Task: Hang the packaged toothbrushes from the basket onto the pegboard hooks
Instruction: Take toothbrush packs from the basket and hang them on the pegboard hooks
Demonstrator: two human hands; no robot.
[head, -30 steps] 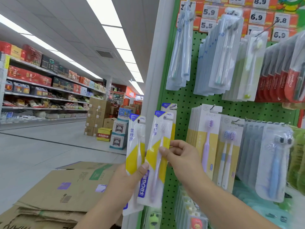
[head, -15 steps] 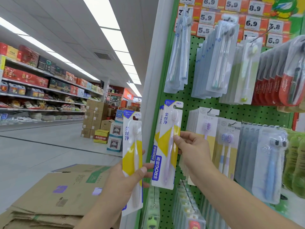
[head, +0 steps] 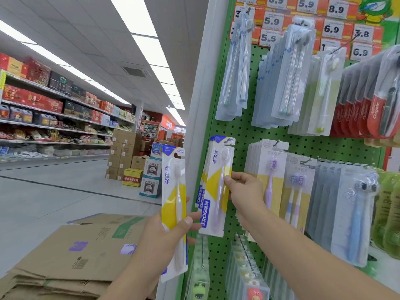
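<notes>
Now mid-hanging: right hand (head: pixel 244 192) pinching yellow-white carded purple toothbrush pack (head: pixel 217 187) at frame centre, slot at hook on green pegboard (head: pixel 240 131). Left hand (head: pixel 166 237) gripping second yellow-white pack (head: pixel 174 204), lower centre. Next, probably: seat pack fully, let go, bring 2nd pack over.

Flattened cardboard boxes (head: pixel 71 256) lie before stocked shelves (head: pixel 54 118).

Bright ceiling light strips (head: pixel 138 29) flood the shop; edges bend wide-angle, slightly soft.
</notes>
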